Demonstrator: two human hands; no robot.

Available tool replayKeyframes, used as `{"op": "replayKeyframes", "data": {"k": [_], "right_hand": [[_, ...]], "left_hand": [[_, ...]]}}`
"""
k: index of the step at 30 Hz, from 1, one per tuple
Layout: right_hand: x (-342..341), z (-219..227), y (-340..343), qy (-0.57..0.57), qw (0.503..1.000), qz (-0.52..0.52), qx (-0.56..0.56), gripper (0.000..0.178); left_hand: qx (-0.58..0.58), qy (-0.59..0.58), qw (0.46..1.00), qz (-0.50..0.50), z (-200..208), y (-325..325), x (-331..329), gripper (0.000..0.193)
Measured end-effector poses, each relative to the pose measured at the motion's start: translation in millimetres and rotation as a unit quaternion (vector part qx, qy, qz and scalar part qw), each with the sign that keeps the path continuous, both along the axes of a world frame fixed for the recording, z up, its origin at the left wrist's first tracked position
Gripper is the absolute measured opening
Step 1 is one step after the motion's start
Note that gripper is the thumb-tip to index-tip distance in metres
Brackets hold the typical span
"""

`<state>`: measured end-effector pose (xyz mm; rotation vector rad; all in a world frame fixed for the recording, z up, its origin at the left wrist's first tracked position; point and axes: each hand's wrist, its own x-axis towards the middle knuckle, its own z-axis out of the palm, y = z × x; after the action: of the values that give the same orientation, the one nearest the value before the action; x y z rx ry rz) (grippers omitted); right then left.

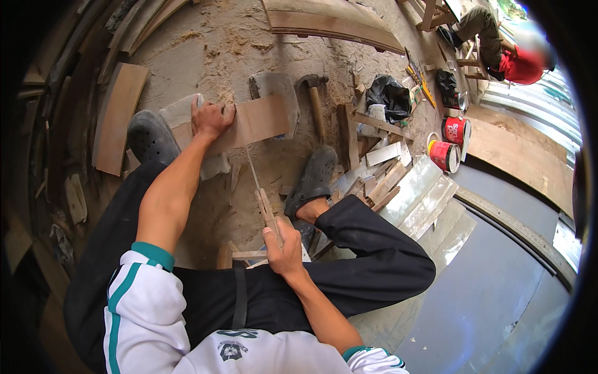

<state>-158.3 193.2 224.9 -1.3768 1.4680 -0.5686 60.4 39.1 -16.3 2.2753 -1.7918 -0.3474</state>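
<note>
A flat wooden board (261, 120) lies across two grey blocks, one (266, 82) under its right end and another (176, 112) by its left part. My left hand (212, 119) presses down on the board, its fingers curled over the far edge. Wrapped round the wooden handle of a handsaw (266, 209) is my right hand (286, 250). The thin saw blade runs away from me and meets the board's near edge, just right of my left hand. How deep the blade sits in the wood I cannot tell.
A hammer (317, 112) lies right of the board. Wood offcuts (386, 181), a black plastic bag (389, 97) and red cans (444, 154) are farther right. Planks (121, 118) lean at left. My clogged feet flank the work. Another person (520, 65) sits at the far right.
</note>
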Motion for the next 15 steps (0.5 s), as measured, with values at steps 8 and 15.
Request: {"op": "replayKeyframes", "data": {"k": [8, 15], "right_hand": [[11.5, -52.4, -24.0, 0.014, 0.999, 0.003, -0.046, 0.016], [4.1, -29.7, -16.6, -0.016, 1.000, 0.007, -0.003, 0.016]], "left_hand": [[-0.018, -0.003, 1.000, -0.018, -12.6, -2.2, -3.9, 0.042], [-0.009, -0.009, 1.000, -0.008, -5.4, 0.5, 3.9, 0.041]]}}
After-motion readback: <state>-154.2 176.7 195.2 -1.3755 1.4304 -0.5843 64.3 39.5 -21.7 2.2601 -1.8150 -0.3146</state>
